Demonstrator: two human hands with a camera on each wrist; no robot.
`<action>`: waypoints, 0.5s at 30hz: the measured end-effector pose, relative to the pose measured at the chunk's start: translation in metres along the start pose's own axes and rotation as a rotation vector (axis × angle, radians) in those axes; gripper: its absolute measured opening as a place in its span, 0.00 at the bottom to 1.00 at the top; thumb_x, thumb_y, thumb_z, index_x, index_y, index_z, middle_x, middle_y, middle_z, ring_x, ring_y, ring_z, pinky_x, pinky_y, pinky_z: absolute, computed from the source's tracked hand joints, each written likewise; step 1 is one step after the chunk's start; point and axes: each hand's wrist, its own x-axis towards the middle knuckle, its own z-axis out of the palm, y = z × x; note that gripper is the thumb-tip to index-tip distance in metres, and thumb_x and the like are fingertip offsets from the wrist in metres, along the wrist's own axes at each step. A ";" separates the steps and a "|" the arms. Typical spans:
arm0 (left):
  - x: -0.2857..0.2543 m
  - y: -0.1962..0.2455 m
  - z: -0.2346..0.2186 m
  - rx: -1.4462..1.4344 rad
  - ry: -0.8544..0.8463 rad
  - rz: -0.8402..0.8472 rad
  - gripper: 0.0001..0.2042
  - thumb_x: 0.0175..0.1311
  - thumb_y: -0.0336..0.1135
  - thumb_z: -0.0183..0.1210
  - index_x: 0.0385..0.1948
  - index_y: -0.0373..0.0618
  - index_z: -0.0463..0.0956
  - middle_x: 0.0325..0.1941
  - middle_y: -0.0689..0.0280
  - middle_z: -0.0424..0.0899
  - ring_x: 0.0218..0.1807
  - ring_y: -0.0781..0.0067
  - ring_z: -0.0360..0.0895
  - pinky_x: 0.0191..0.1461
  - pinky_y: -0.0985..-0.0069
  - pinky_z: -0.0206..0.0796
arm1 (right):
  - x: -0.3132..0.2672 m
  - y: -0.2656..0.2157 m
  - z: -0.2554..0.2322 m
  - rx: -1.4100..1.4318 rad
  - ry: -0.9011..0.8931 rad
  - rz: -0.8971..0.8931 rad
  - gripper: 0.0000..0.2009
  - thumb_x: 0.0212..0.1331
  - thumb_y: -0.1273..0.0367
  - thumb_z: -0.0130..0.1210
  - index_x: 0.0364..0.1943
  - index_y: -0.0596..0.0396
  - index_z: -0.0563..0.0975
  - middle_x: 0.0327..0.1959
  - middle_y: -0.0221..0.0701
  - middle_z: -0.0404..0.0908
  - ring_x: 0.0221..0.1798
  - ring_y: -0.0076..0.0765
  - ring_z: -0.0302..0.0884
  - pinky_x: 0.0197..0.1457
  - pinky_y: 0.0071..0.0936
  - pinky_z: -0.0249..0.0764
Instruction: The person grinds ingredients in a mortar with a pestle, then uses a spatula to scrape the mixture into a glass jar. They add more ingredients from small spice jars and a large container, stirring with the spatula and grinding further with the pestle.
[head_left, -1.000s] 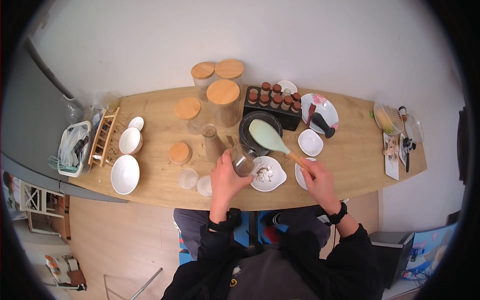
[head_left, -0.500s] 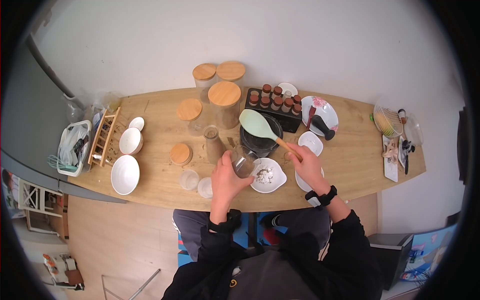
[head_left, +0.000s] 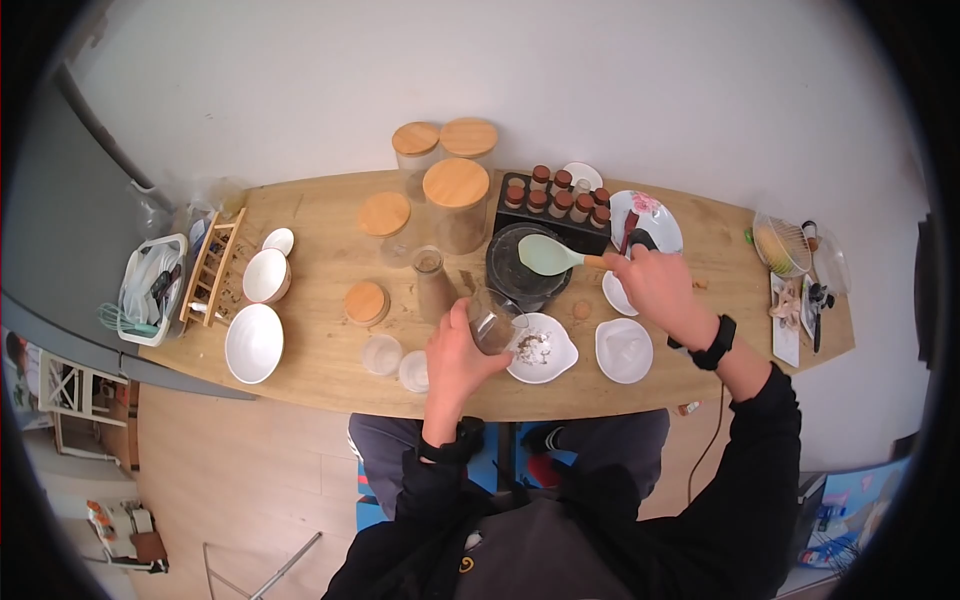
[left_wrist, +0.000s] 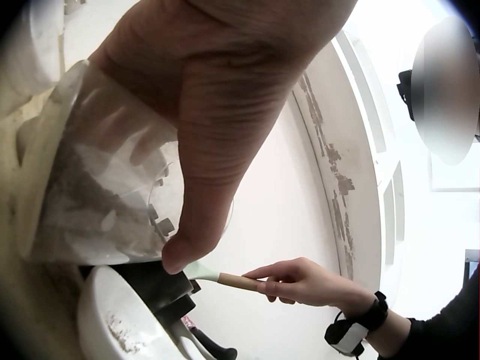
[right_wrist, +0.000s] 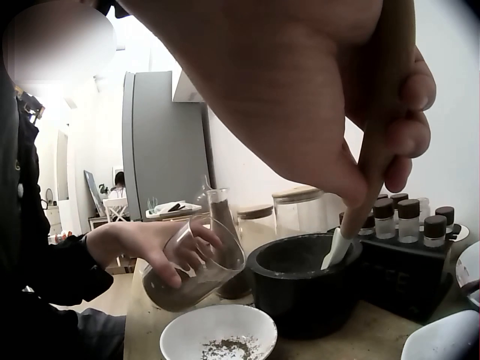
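The left hand [head_left: 462,356] grips a clear glass vessel [right_wrist: 196,279], tilted on its side, with brownish contents. Beside its mouth stands a white spouted bowl [head_left: 541,349] holding white and dark bits. In the right hand [head_left: 664,290] is the wooden handle of a pale green spoon [head_left: 545,255]. The spoon's head lies over a black stone mortar [head_left: 517,284]; the right wrist view shows it dipping inside the rim. A glass bottle of brownish powder [head_left: 434,287] stands upright behind the left hand.
Behind are wooden-lidded jars [head_left: 457,205] and a black rack of small bottles [head_left: 560,214]. Small white bowls [head_left: 624,351] and a floral plate [head_left: 660,222] lie right; white bowls [head_left: 254,343] and a wooden rack [head_left: 211,267] left. Two small cups [head_left: 382,354] sit near the front edge.
The right hand has moved right and toward the back with the spoon, uncovering the small white bowl at the front. The spoon now lies flatter over the mortar. The left hand has hardly moved.
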 end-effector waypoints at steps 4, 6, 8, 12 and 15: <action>0.000 -0.005 0.001 -0.009 0.030 0.023 0.44 0.29 0.42 0.72 0.55 0.35 0.62 0.48 0.49 0.75 0.49 0.49 0.75 0.50 0.62 0.68 | 0.025 0.016 -0.023 0.199 -0.359 -0.064 0.12 0.57 0.65 0.52 0.44 0.45 0.80 0.30 0.34 0.80 0.33 0.41 0.80 0.31 0.36 0.74; 0.001 -0.006 0.002 -0.025 0.052 0.040 0.44 0.30 0.42 0.72 0.55 0.36 0.62 0.48 0.48 0.75 0.49 0.49 0.75 0.50 0.62 0.68 | 0.023 0.022 -0.012 0.357 -0.395 -0.030 0.12 0.59 0.64 0.51 0.46 0.46 0.80 0.32 0.36 0.81 0.34 0.42 0.80 0.33 0.36 0.74; 0.002 -0.005 0.000 -0.049 0.049 0.032 0.44 0.30 0.42 0.72 0.56 0.36 0.61 0.49 0.48 0.75 0.49 0.49 0.74 0.50 0.62 0.68 | 0.016 0.026 0.010 0.515 -0.389 0.020 0.13 0.60 0.63 0.51 0.47 0.47 0.79 0.33 0.37 0.81 0.34 0.41 0.79 0.35 0.35 0.73; 0.003 -0.006 0.001 -0.040 0.056 0.009 0.45 0.30 0.41 0.72 0.56 0.36 0.61 0.49 0.48 0.75 0.50 0.48 0.74 0.50 0.62 0.68 | -0.011 0.018 0.043 0.784 -0.313 0.172 0.15 0.61 0.63 0.52 0.51 0.47 0.77 0.28 0.35 0.79 0.29 0.34 0.75 0.33 0.29 0.70; 0.003 -0.003 0.000 -0.037 0.085 0.020 0.45 0.30 0.41 0.72 0.57 0.36 0.60 0.49 0.48 0.74 0.50 0.48 0.74 0.50 0.62 0.69 | -0.031 0.014 0.075 1.019 -0.234 0.277 0.15 0.61 0.66 0.54 0.53 0.47 0.77 0.25 0.28 0.74 0.25 0.24 0.67 0.31 0.23 0.66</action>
